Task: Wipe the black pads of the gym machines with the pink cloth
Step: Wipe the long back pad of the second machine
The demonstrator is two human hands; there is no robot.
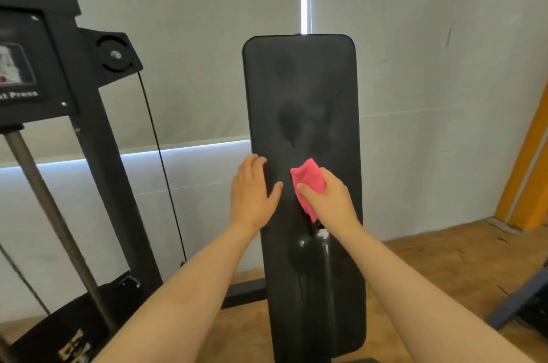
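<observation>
Black steel is framing the weight machine (89,155) at the left, a thin cable (160,155) hanging beside it. The tall, matte, round-cornered black pad (299,89) is standing upright in the middle, showing smudgy patches. The left hand (252,193) is lying flat on its left edge, fingers straight and released. The right hand (329,199) is pressing the crumpled pink cloth (308,184) against the pad's middle, fingers clenching it. Something glossy, perhaps a bottle (321,247), is showing below it, blurred. An orange post (527,170) is rising far right.

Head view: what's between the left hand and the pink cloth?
Between left hand and pink cloth: only bare black pad, per the head view.
</observation>
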